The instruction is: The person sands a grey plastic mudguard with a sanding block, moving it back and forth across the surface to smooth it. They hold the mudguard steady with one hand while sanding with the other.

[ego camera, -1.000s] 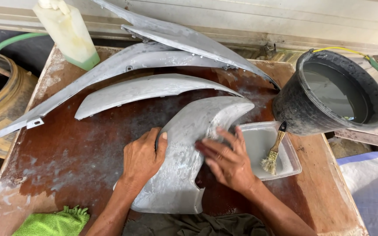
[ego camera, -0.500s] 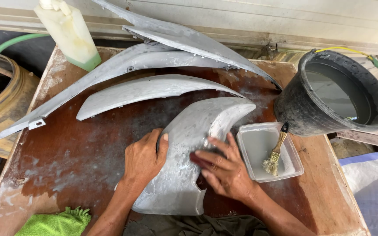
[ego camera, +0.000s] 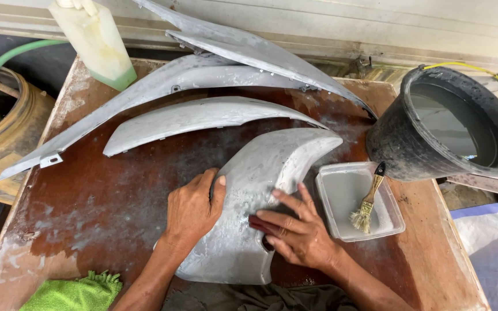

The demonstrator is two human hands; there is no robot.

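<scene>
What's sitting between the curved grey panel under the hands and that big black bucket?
In the head view, a shallow clear plastic tray with a small wooden-handled brush lies between the curved grey panel and the black bucket.
</scene>
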